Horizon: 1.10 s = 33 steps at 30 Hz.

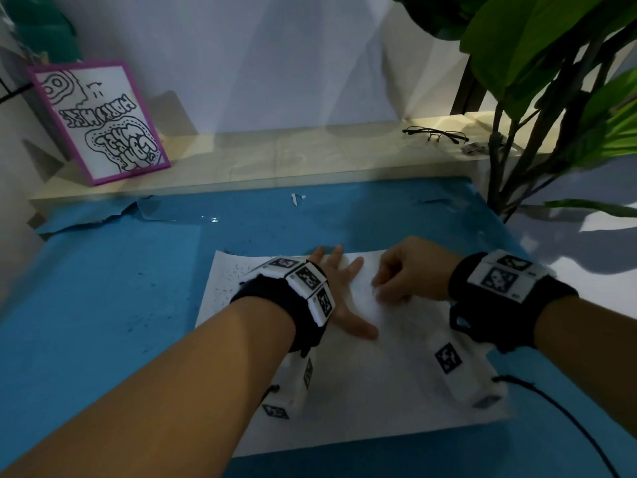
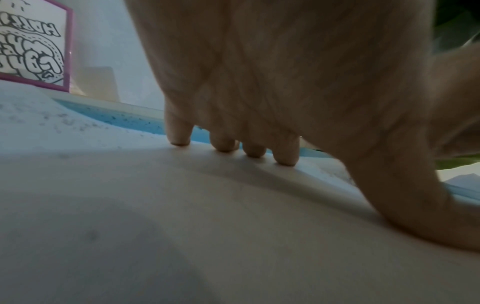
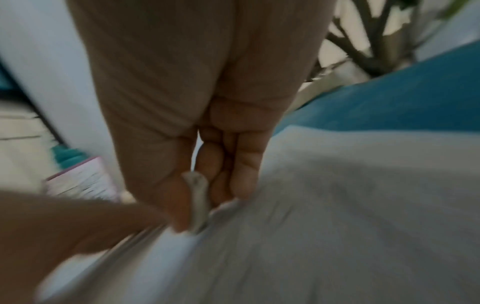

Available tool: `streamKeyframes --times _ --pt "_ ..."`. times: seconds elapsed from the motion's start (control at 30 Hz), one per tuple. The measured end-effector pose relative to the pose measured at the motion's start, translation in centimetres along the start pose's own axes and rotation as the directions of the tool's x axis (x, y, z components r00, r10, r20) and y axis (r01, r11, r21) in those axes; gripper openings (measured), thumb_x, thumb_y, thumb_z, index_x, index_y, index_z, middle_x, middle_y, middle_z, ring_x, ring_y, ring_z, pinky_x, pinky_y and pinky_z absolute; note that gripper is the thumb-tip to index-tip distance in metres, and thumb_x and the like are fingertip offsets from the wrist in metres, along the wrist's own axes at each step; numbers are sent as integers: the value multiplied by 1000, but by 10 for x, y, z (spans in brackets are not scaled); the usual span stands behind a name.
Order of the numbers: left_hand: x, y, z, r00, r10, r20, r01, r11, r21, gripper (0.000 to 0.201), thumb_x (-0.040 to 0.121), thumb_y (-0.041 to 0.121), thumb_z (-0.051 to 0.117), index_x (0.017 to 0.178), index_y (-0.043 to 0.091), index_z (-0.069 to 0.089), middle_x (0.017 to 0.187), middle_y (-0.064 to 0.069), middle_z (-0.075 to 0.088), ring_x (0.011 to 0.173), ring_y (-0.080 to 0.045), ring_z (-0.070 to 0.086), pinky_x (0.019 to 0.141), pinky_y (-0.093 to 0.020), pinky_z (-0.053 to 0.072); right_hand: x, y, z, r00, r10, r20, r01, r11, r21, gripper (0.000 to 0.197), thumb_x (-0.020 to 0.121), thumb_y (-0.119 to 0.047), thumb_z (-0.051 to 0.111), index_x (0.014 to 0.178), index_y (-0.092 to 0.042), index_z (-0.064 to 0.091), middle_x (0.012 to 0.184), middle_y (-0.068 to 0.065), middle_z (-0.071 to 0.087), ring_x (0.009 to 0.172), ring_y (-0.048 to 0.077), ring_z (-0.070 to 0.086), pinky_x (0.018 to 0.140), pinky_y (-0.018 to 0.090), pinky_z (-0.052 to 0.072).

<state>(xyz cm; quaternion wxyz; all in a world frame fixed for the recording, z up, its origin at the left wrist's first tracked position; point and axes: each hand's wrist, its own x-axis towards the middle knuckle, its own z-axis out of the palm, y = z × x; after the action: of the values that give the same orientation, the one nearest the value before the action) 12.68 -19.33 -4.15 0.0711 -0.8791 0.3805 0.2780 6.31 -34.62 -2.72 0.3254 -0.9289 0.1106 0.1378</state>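
Note:
A white paper sheet [image 1: 362, 391] lies on the blue table cover [image 1: 103, 305]. My left hand [image 1: 339, 294] lies flat on the sheet's far part, fingers spread and straight, the fingertips [image 2: 254, 153] touching the paper [image 2: 182, 226]. Just to its right, my right hand [image 1: 381, 291] has its fingers curled down onto the sheet. In the blurred right wrist view, thumb and fingers pinch a small whitish-grey lump [image 3: 198, 203], maybe an eraser, against the paper [image 3: 337, 226]. My left thumb [image 3: 78, 222] lies close beside it.
Dark specks dot the sheet's far left corner [image 1: 234, 274] and the blue cover nearby. A pale ledge [image 1: 275, 153] behind the table carries a purple-framed drawing [image 1: 100, 122] at left and a pair of glasses [image 1: 436, 135] at right. A leafy plant [image 1: 551, 81] overhangs the right side.

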Motion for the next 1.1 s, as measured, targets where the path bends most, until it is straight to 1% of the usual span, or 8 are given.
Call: streamKeyframes --times 0.1,0.27,0.37,0.47,0.63,0.8,0.97,1.1 --pt "0 0 0 1000 3 -1 -3 1000 -10 116 70 76 59 149 34 -15 158 -1 -22 145 -29 -17 112 -59 1 7 11 -15 968 87 -234 -78 996 46 21 69 -12 78 58 -23 64 74 0 71 60 11 61 56 23 49" --pt "2 -1 2 1000 11 -12 -11 1000 -3 116 70 76 58 149 34 -15 158 -1 -22 145 -30 -17 112 -59 1 -1 1 5 993 62 -99 -56 996 66 17 68 -11 78 62 -21 66 58 -6 64 53 7 58 54 19 49" --pt "4 -2 3 1000 9 -9 -9 1000 -5 118 67 78 58 149 35 -15 158 -1 -22 145 -30 -16 112 -61 2 9 3 -13 960 155 -231 -143 987 69 12 70 -16 78 65 -20 68 71 0 69 64 14 62 54 21 47" --pt "7 -5 5 1000 19 -14 -19 1000 -22 121 63 82 58 148 38 -16 158 0 -22 145 -30 -17 111 -63 3 12 -14 -2 984 42 -170 -64 990 -127 8 77 -19 71 82 -14 74 84 1 69 78 19 64 61 24 50" --pt "4 -4 3 1000 12 -5 -12 1000 -4 119 67 79 58 149 36 -16 157 0 -23 145 -28 -17 112 -61 2 12 -3 -9 968 118 -224 -117 993 17 17 70 -16 76 60 -23 65 67 -4 65 68 15 63 59 20 52" --pt "7 -5 5 999 31 -25 -31 1000 -3 120 63 81 59 147 42 -17 158 0 -21 145 -31 -16 110 -63 3 11 -17 14 988 -12 -153 -2 996 -93 14 71 -17 75 63 -22 64 78 2 67 67 12 60 62 22 48" --pt "5 -5 3 1000 19 -3 -19 1000 6 119 66 80 57 148 37 -17 157 0 -23 145 -29 -17 111 -62 2 14 -9 -3 958 102 -269 -112 993 -22 5 74 -19 73 72 -19 69 90 2 71 70 10 59 55 19 42" --pt "5 -3 4 1000 10 -8 -10 1000 5 119 65 80 58 148 40 -16 157 1 -22 145 -30 -18 110 -63 1 8 -13 19 984 12 -175 -14 1000 -12 13 72 -18 76 66 -20 64 70 -6 63 63 6 56 53 12 39"
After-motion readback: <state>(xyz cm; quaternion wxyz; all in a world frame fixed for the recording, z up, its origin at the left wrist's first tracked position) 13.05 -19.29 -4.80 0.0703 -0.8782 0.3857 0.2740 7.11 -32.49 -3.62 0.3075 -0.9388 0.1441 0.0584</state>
